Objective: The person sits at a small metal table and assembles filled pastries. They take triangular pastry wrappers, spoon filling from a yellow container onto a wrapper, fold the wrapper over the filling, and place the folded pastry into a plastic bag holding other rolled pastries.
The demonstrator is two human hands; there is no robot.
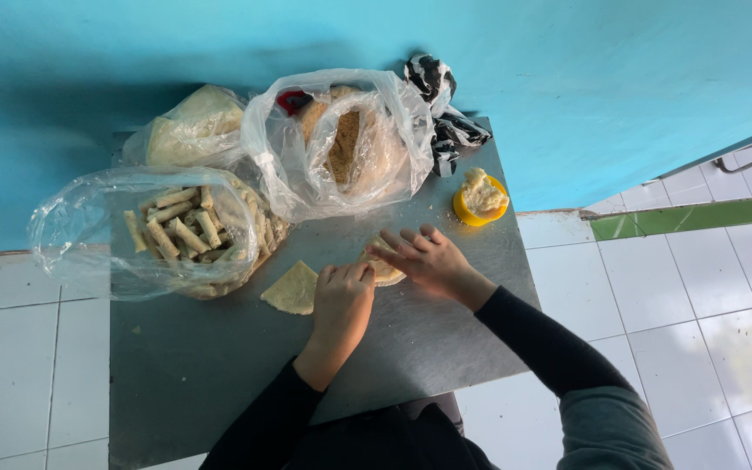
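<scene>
both hands are on a wrap (385, 270) near the middle of the table (219, 365), so the rolling step looks to be in hand. the left hand (341, 300) is curled with its fingertips on the wrap's near edge, and the right hand (428, 259) lies flat and wide on top. a next move would call for snug, even rolling; another sheet (292, 289) lies just beside, with a bag of rolls (180, 233) near.

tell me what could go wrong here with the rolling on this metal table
The right hand and left hand work one wrapper close together, so it may tear or unroll. The spare triangular wrapper lies bare beside the left hand and could get brushed aside. The yellow dish of paste sits near the metal table's edge and might get knocked off.
</scene>
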